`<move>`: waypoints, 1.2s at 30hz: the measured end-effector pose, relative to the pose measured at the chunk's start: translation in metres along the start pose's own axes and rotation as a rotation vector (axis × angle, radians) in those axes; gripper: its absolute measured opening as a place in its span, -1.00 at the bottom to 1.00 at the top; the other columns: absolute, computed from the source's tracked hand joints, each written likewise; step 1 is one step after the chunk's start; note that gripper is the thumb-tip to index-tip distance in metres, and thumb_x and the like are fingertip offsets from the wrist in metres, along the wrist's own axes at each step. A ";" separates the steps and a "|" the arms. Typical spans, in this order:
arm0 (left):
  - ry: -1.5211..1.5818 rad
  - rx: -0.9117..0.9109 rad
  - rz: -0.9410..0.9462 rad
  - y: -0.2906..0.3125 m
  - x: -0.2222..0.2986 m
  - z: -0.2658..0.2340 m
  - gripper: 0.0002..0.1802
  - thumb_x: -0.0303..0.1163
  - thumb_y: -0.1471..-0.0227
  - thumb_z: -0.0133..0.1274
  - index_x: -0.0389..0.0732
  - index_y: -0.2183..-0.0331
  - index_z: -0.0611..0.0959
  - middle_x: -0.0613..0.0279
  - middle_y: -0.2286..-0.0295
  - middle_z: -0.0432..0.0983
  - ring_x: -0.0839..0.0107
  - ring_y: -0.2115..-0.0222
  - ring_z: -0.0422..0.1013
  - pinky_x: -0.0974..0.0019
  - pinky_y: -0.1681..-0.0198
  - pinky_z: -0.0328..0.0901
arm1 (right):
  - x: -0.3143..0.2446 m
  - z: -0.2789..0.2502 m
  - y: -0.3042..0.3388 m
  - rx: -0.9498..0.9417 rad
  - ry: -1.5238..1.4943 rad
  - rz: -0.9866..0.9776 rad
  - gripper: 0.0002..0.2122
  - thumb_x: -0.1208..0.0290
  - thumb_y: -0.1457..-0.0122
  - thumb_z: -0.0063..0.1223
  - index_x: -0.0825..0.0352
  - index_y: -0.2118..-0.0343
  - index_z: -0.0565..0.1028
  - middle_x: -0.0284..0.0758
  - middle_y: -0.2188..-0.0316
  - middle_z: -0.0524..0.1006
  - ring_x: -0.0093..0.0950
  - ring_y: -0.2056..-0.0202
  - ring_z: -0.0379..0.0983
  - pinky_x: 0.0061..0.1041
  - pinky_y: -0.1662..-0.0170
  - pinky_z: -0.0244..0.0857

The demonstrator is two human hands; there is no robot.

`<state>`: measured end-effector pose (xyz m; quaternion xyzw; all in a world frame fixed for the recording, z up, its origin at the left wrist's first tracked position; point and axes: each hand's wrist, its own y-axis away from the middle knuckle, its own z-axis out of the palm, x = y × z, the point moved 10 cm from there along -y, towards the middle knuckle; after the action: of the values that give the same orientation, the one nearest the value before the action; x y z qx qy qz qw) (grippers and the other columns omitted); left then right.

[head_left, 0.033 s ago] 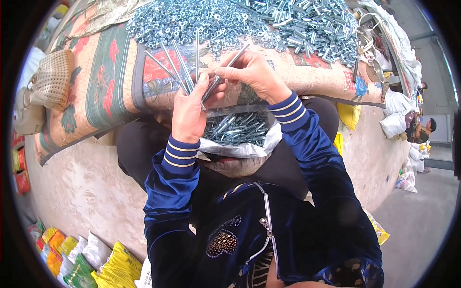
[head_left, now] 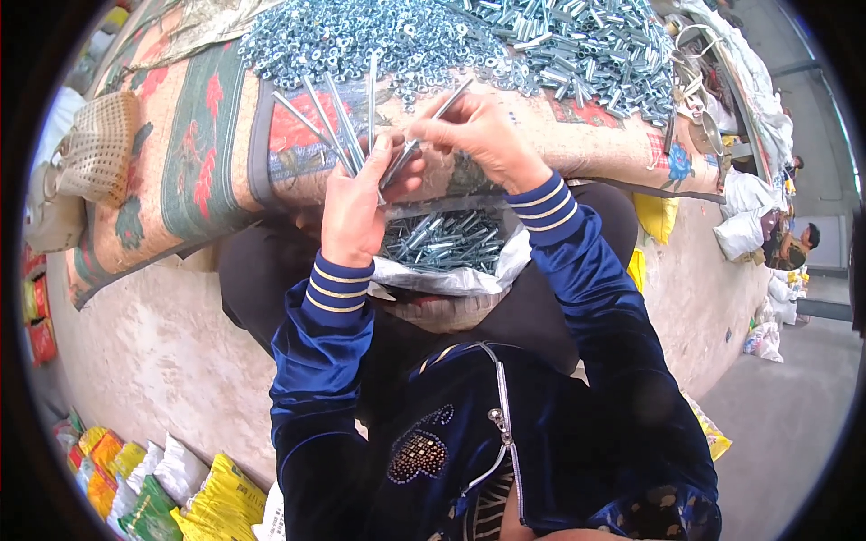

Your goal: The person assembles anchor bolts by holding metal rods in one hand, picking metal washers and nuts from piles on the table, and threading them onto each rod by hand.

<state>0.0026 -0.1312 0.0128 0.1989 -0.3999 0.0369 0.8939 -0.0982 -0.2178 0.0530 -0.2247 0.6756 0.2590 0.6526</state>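
My left hand (head_left: 354, 216) is closed around several long thin metal rods (head_left: 346, 126), which fan out up and to the left from between thumb and fingers. My right hand (head_left: 487, 144) pinches another slim metal rod (head_left: 454, 96) slanting down toward the left fingers. Where the lower end of that rod meets the left hand, fingers hide the detail, so I cannot tell what is on it. Below both hands, between my knees, a container lined with a white plastic bag (head_left: 451, 284) holds many metal pieces (head_left: 442, 242).
A patterned cloth (head_left: 207, 135) covers the work surface ahead. On it lie a heap of small metal nuts (head_left: 361, 41) and, to the right, a heap of short metal tubes (head_left: 595, 54). A perforated basket (head_left: 99, 149) stands left. Filled sacks (head_left: 221, 505) lie lower left; a person (head_left: 798, 243) is far right.
My right hand has shifted very slightly, and its rod now reaches a little farther up and to the right. The left hand and its rods have hardly moved.
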 end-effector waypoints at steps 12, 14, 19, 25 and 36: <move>-0.236 -0.157 -0.099 -0.001 -0.013 0.003 -0.74 -0.28 -0.06 0.08 -0.28 0.28 0.53 0.27 0.67 0.47 0.60 0.72 0.36 0.58 0.72 0.15 | -0.029 -0.032 0.001 0.154 -0.001 -0.160 -0.77 0.27 -0.14 0.09 0.36 0.32 0.56 -0.46 0.48 0.53 -0.70 0.45 0.38 -0.71 0.39 0.24; -0.272 -0.138 0.018 0.000 -0.007 0.001 -0.75 -0.32 -0.05 0.09 -0.29 0.27 0.51 0.24 0.65 0.49 0.58 0.72 0.39 0.58 0.74 0.15 | -0.031 -0.046 0.008 0.242 0.693 0.163 -0.72 0.20 -0.18 0.03 0.35 0.34 0.58 -0.45 0.52 0.52 -0.75 0.47 0.33 -0.71 0.42 0.18; -0.307 -0.115 0.104 0.001 0.000 0.004 -0.76 -0.33 -0.05 0.09 -0.29 0.28 0.51 0.23 0.64 0.50 0.59 0.74 0.38 0.61 0.76 0.13 | -0.036 -0.036 0.002 0.304 0.237 -0.189 -0.63 0.08 -0.14 0.04 0.36 0.49 0.58 -0.47 0.70 0.44 -0.74 0.62 0.29 -0.68 0.53 0.15; -0.324 -0.097 0.091 0.002 -0.001 0.001 -0.77 -0.35 -0.06 0.08 -0.29 0.28 0.51 0.24 0.65 0.49 0.61 0.75 0.37 0.63 0.77 0.11 | -0.027 -0.040 0.002 0.248 0.610 0.017 -0.61 0.06 -0.15 0.03 0.35 0.54 0.56 -0.49 0.79 0.38 -0.72 0.67 0.27 -0.64 0.56 0.15; -0.350 -0.079 0.111 0.001 0.000 0.002 -0.78 -0.36 -0.06 0.08 -0.30 0.28 0.53 0.25 0.65 0.49 0.63 0.75 0.37 0.63 0.77 0.10 | -0.026 -0.038 0.002 0.177 0.166 -0.143 -0.69 0.27 -0.10 0.15 0.45 0.24 0.51 -0.41 0.51 0.54 -0.70 0.44 0.43 -0.70 0.37 0.30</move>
<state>0.0005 -0.1309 0.0146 0.1446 -0.5610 0.0352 0.8144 -0.1278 -0.2417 0.0796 -0.2346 0.7299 0.1320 0.6284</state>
